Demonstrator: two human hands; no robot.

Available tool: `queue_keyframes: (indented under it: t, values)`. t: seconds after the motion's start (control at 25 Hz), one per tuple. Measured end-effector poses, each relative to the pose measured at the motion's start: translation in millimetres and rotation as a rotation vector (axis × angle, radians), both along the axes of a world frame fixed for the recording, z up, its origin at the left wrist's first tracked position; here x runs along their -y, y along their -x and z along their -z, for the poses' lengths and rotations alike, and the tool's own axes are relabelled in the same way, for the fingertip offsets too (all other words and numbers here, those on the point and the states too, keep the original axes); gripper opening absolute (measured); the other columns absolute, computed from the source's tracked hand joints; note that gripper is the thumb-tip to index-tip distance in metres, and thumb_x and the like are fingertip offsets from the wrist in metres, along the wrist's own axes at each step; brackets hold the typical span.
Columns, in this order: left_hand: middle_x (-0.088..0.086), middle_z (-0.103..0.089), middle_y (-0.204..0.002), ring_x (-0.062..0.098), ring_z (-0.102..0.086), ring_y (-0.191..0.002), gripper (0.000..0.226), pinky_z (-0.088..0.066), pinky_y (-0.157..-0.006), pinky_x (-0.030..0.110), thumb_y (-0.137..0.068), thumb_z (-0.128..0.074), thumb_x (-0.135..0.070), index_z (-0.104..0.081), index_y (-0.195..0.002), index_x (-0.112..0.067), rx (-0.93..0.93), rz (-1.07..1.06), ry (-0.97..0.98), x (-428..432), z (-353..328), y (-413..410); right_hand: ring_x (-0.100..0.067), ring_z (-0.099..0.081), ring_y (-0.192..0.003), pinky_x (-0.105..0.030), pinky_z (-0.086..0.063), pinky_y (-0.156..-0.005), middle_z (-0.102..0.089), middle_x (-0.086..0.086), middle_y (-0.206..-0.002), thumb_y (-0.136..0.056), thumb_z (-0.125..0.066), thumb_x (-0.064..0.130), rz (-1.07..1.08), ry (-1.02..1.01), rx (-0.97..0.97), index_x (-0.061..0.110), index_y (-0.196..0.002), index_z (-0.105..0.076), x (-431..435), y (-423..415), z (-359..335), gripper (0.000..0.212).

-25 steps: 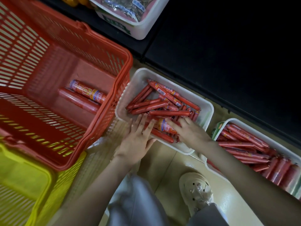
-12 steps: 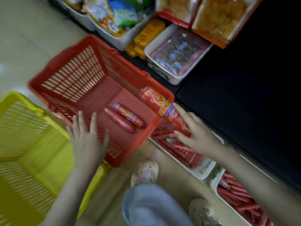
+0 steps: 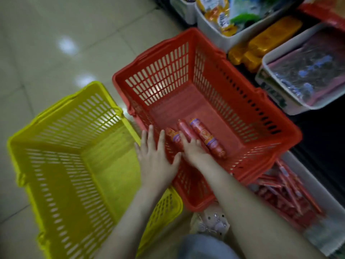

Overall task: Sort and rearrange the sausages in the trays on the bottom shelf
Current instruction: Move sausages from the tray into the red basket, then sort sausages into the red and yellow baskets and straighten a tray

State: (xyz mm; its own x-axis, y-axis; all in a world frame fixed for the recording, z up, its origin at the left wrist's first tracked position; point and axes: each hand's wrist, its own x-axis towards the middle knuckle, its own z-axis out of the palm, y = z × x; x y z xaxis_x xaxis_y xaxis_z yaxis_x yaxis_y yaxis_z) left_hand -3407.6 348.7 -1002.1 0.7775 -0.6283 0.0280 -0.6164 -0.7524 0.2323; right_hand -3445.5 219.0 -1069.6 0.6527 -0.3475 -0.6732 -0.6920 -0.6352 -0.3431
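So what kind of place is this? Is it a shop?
Probably a small shop: a red shopping basket and a yellow basket sit on the tiled floor, next to a snack tray and a sausage tray.

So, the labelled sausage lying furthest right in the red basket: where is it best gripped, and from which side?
Probably round the middle of the labelled sausage, from above and its right: it lies flat on the red basket floor, that flank free, while a plain sausage and the right hand crowd its left.
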Motion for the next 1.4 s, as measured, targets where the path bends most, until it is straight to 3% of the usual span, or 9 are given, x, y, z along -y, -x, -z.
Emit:
queue_keyframes:
  t: [0.12, 0.2, 0.36, 0.48, 0.68, 0.96, 1.16, 1.28, 1.4]
  values:
    - [0.018, -0.034, -0.151, 0.035, -0.028, -0.140, 0.075, -0.021, -0.109, 0.061, -0.072, -0.046, -0.053, -0.052, -0.135, -0.013, -0.011, -0.016, 0.020, 0.0, 3.8, -1.5, -0.028, -0.006, -0.145, -0.050, -0.015, -0.115, 0.000, -0.007, -0.159, -0.099, -0.038, 0.036, -0.083, 0.003, -0.018, 0.033, -0.149, 0.013, -6.5, -6.5, 6.1, 0.072]
    - [0.017, -0.035, -0.150, 0.035, -0.029, -0.140, 0.075, -0.022, -0.109, 0.061, -0.072, -0.046, -0.052, -0.051, -0.136, -0.012, -0.020, -0.015, 0.000, -3.4, 4.8, -2.0, -0.027, -0.010, -0.144, -0.050, -0.020, -0.113, 0.000, -0.003, -0.159, -0.098, -0.041, 0.038, -0.099, 0.084, 0.111, 0.032, -0.150, 0.010, -0.4, -2.3, -10.8, 0.073]
    - [0.023, -0.034, -0.149, 0.042, -0.028, -0.139, 0.078, -0.018, -0.106, 0.069, -0.074, -0.055, -0.049, -0.045, -0.140, -0.008, -0.101, -0.050, -0.121, 1.6, -11.6, 1.9, -0.027, -0.022, -0.139, -0.044, -0.030, -0.108, -0.019, -0.006, -0.154, -0.094, -0.050, 0.034, -0.019, 0.206, 0.349, 0.024, -0.152, 0.001, 23.3, 33.6, -76.3, 0.078]
    - [0.021, -0.034, -0.150, 0.041, -0.025, -0.141, 0.077, -0.011, -0.109, 0.066, -0.078, -0.051, -0.048, -0.041, -0.143, -0.007, -0.164, 0.001, -0.064, 28.5, -57.3, 27.9, -0.027, -0.027, -0.135, -0.037, -0.025, -0.112, -0.027, -0.008, -0.150, -0.096, -0.049, 0.030, 0.127, 0.239, 0.427, 0.017, -0.152, -0.007, 40.8, 88.7, -145.2, 0.071]
    - [0.019, -0.040, -0.147, 0.036, -0.033, -0.138, 0.067, -0.022, -0.114, 0.052, -0.087, -0.061, -0.033, -0.038, -0.143, -0.005, -0.253, 0.340, 0.162, 83.1, -160.2, 130.5, -0.023, -0.025, -0.136, -0.036, -0.028, -0.110, -0.030, -0.005, -0.148, -0.099, -0.044, 0.029, 0.385, 0.337, 0.483, 0.015, -0.152, -0.013, 41.3, 228.5, -265.4, 0.063]
    - [0.016, -0.036, -0.150, 0.030, -0.033, -0.138, 0.060, -0.025, -0.114, 0.040, -0.096, -0.050, -0.034, -0.031, -0.147, -0.009, -0.302, 0.933, 0.266, 95.8, -281.0, 353.7, -0.021, -0.028, -0.136, -0.030, -0.028, -0.109, -0.035, -0.005, -0.146, -0.099, -0.046, 0.027, 0.757, 0.603, 0.465, 0.016, -0.149, -0.023, -23.9, 476.4, -384.5, 0.056]
    - [0.011, -0.036, -0.151, 0.026, -0.034, -0.137, 0.055, -0.030, -0.111, 0.034, -0.098, -0.046, -0.034, -0.033, -0.147, -0.013, -0.300, 1.270, 0.137, 74.4, -277.6, 506.1, -0.030, -0.039, -0.129, -0.027, -0.025, -0.105, -0.047, -0.016, -0.135, -0.096, -0.051, 0.018, 1.099, 0.652, 0.397, 0.005, -0.141, -0.037, -88.7, 662.1, -338.1, 0.049]
    - [0.007, -0.031, -0.153, 0.024, -0.032, -0.138, 0.055, -0.029, -0.111, 0.033, -0.099, -0.043, -0.034, -0.029, -0.149, -0.016, -0.264, 1.470, -0.098, 71.9, -219.5, 606.3, -0.041, -0.045, -0.122, -0.037, -0.029, -0.102, -0.050, -0.026, -0.127, -0.092, -0.053, 0.010, 1.483, 0.580, 0.333, -0.002, -0.139, -0.038, -137.4, 771.7, -255.9, 0.051]
    - [0.008, -0.021, -0.158, 0.023, -0.024, -0.143, 0.060, -0.020, -0.115, 0.032, -0.098, -0.042, -0.032, -0.020, -0.152, -0.019, -0.204, 1.569, -0.287, 71.8, -141.9, 680.2, -0.044, -0.033, -0.133, -0.045, -0.027, -0.109, -0.039, -0.026, -0.140, -0.093, -0.046, 0.011, 1.657, 0.514, 0.196, 0.002, -0.148, -0.024, -176.5, 830.8, -160.1, 0.060]
